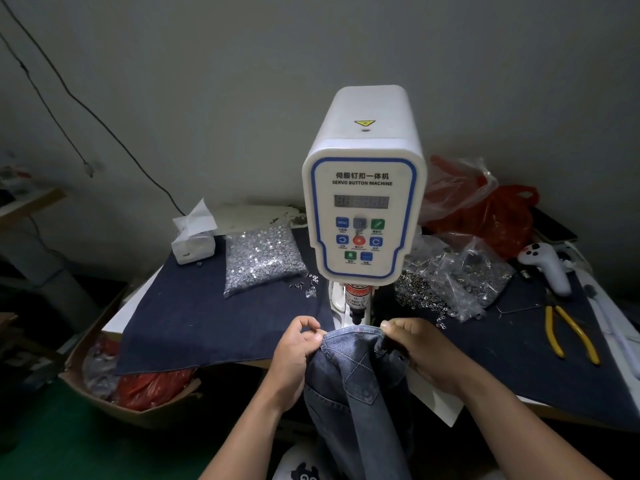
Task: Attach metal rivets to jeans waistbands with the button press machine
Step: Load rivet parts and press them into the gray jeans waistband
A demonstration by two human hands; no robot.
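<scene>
The jeans (356, 382) are hanging off the near edge of the table, just in front of the button press machine (362, 188); their waistband (353, 336) is being held up directly below the machine's punch (358, 308), not yet touching it as far as can be told. The left hand (298, 351) is pinching the waistband's left end between thumb and curled fingers; the right hand (415, 344) is clamping the right end, thumb on top. Denim this thick is likely behaving as soft but heavy cloth, sagging under its own weight; the folded, stitched band is the stiffest part and the sensible place to grip, close on either side of the punch, fingers clear. A bag of rivets (261, 261) is lying left of the machine; yellow pliers (568, 336) are lying to its right.
</scene>
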